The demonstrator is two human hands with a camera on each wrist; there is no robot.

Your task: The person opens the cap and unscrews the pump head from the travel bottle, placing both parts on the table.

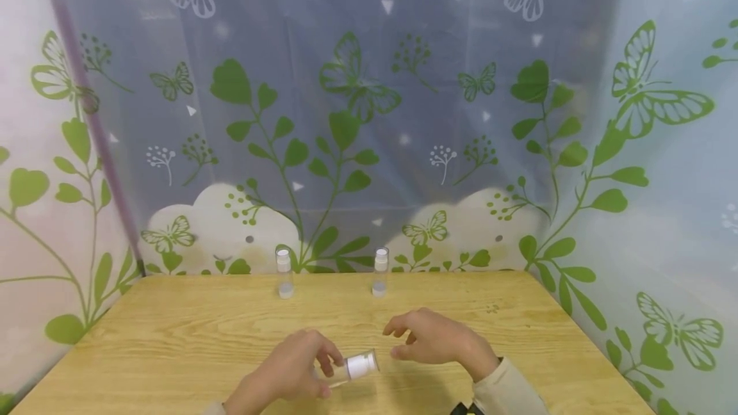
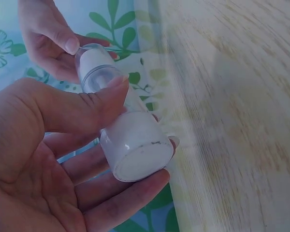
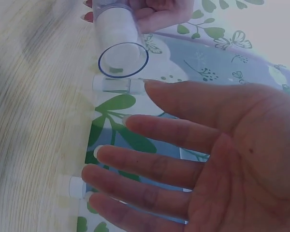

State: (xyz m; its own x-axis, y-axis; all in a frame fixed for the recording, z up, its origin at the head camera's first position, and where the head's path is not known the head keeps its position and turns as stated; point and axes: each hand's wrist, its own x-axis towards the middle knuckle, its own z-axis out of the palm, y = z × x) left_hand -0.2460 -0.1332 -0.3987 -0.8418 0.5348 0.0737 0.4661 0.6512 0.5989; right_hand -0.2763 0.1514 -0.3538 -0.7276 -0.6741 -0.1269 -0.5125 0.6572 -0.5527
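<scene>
My left hand (image 1: 296, 364) holds a small clear pump bottle (image 1: 360, 365) with a white pump top under a clear cap. The bottle lies tilted nearly sideways above the wooden table, its cap end pointing right. In the left wrist view the thumb and fingers grip the bottle's body, and its white base (image 2: 137, 147) faces the camera. Just right of the cap is my right hand (image 1: 435, 338), fingers apart and loosely bent, holding nothing. The right wrist view shows this hand's palm (image 3: 261, 154) near the clear cap (image 3: 123, 60), with a gap between them.
Two similar pump bottles stand upright at the table's back, one on the left (image 1: 284, 274) and one near the middle (image 1: 380, 272). Behind the wooden table (image 1: 202, 319) hangs a curtain (image 1: 438, 114) printed with leaves and butterflies; it also covers both sides.
</scene>
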